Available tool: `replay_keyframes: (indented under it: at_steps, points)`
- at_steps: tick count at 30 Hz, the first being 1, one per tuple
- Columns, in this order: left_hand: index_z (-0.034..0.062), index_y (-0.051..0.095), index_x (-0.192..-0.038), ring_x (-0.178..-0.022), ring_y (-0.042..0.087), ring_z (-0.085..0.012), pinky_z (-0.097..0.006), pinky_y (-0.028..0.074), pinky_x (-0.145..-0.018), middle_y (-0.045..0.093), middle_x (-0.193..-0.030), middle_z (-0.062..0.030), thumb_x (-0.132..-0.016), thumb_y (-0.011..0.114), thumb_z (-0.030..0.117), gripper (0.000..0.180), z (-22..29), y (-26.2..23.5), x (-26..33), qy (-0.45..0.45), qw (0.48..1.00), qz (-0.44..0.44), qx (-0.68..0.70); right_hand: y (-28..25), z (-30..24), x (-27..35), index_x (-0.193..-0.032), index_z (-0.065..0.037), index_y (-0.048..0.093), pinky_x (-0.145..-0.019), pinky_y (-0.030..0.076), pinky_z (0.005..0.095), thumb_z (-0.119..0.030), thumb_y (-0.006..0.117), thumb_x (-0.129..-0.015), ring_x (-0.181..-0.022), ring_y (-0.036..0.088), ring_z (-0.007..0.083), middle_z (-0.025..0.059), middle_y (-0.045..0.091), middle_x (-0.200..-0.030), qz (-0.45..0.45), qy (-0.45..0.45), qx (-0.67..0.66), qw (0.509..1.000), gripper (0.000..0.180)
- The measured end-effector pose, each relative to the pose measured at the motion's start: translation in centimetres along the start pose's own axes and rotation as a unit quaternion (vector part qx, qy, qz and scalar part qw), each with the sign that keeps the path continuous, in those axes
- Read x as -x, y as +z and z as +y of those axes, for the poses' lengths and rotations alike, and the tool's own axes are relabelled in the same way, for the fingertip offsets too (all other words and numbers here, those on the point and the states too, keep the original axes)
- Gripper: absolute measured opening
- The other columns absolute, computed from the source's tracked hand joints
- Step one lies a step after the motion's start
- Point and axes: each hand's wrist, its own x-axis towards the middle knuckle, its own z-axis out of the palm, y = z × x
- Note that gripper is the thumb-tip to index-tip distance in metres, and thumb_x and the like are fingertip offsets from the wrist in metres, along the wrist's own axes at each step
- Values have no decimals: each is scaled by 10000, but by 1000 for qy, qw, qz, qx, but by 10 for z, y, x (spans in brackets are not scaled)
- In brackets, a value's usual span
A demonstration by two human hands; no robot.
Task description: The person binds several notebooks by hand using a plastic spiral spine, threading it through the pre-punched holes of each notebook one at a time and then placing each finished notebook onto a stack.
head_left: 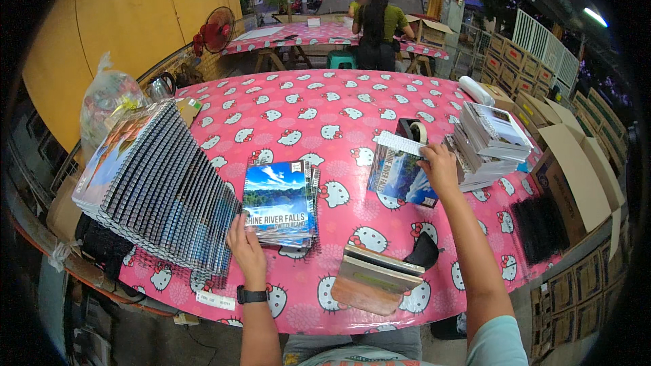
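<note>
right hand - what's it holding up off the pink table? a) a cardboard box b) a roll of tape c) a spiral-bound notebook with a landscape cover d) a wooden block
c: the right hand grips a spiral-bound notebook with a landscape cover, tilted above the pink table, while the left hand rests at the small stack of notebooks.

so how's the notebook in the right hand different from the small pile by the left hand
The notebook is a single one, lifted and tilted off the table in the right hand; the pile is several stacked flat on the tablecloth, with the left hand at its lower left corner. The notebook's spiral edge points up and away; the pile's runs along its right side. Both show landscape photo covers and spiral binding.
</note>
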Motion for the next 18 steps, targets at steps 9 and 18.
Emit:
replay_keyframes:
  at_steps: [9, 18]
  points:
    - [-38, 479, -1213, -1170, 397, -341, -448, 274, -998, 452, -1275, -203, -918, 470, 238, 404, 1, 1, 0, 12, 998, 57, 29, -18, -10, -8, -805, -54, 612, -648, 439, 385, -104, 686, -693, -748, 558, 288, 84, 550, -731, 73, -36, -27, 996, 144]
    - [-8, 473, -1172, -1050, 512, -221, -349, 390, -904, 512, -1207, -146, -739, 729, 105, 516, 179, -23, -11, 104, 912, -104, 384, -190, -124, 28, -830, -59, 618, -565, 395, 359, -99, 697, -663, -640, 520, 249, 68, 560, -729, 86, -164, -151, 971, 189]
